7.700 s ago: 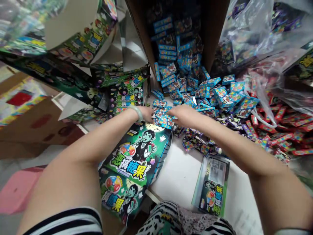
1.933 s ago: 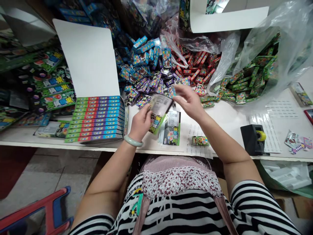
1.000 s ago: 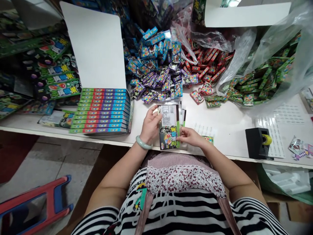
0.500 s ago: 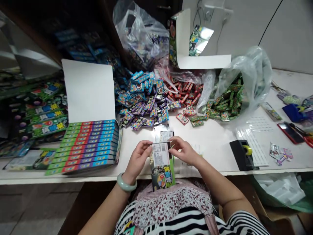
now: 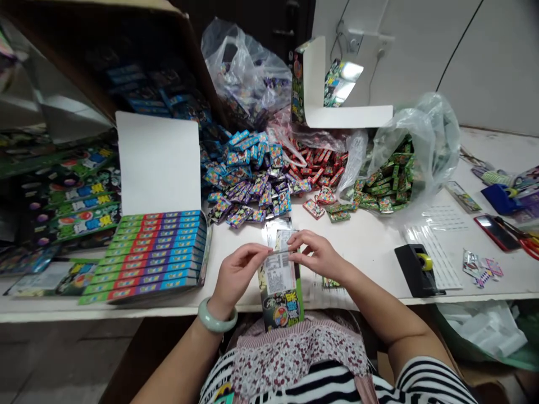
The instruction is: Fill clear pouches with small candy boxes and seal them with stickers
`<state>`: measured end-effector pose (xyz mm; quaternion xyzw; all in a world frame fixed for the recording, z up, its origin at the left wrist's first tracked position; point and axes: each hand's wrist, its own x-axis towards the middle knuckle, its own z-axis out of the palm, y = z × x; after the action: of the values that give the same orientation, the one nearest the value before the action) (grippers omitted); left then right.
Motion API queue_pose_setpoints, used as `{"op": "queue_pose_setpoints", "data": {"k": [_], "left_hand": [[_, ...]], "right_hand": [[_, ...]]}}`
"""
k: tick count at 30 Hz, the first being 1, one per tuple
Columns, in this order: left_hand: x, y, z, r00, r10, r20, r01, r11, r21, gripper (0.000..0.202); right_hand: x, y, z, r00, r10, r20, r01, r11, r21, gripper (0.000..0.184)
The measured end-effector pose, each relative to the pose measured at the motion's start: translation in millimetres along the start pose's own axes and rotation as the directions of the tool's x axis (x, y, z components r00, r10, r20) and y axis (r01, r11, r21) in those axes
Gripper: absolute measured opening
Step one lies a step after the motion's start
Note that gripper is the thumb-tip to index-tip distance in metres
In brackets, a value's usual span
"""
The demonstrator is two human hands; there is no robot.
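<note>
Both my hands hold a flat green-and-black printed carton upright at the near edge of the white table. My left hand, with a pale green bangle on the wrist, pinches the carton's top left. My right hand pinches its top right, fingers closed. More flat cartons lie on the table just behind the held one. To the left stands an open display box filled with rows of coloured packs, its white lid raised.
Behind lie heaps of small blue packs, purple packs and red packs, and a clear bag of green packs. A black tape dispenser, a phone and sticker sheets sit right. Stacked green boxes crowd the left.
The view tilted up from my lap and table edge to show the wall. My hands lifted the flat carton from the pile and now hold it upright by its top.
</note>
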<state>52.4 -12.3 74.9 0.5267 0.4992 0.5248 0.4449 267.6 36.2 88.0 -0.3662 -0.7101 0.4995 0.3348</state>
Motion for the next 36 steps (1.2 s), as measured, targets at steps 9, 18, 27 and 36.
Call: {"op": "queue_pose_setpoints", "data": {"k": [9, 18, 27, 36], "left_hand": [[6, 11, 3.8, 0.996, -0.087, -0.018, 0.086, 0.995, -0.048, 0.022], [-9, 5, -10.8, 0.984, 0.011, 0.18, -0.005, 1.0, -0.029, 0.018], [-5, -19, -2.9, 0.997, 0.062, 0.04, -0.066, 0.992, 0.109, 0.007], [2, -38, -2.4, 0.997, 0.012, -0.077, 0.001, 0.985, 0.171, 0.011]], "right_hand": [[14, -13, 2, 0.97, 0.221, 0.105, -0.236, 0.959, 0.157, 0.022], [-6, -7, 0, 0.992, -0.053, 0.114, 0.058, 0.998, -0.039, 0.01], [-26, 22, 19, 0.998, 0.041, -0.042, -0.04, 0.999, 0.022, 0.022], [-79, 122, -104, 0.84, 0.401, -0.366, -0.543, 0.643, -0.54, 0.019]]}}
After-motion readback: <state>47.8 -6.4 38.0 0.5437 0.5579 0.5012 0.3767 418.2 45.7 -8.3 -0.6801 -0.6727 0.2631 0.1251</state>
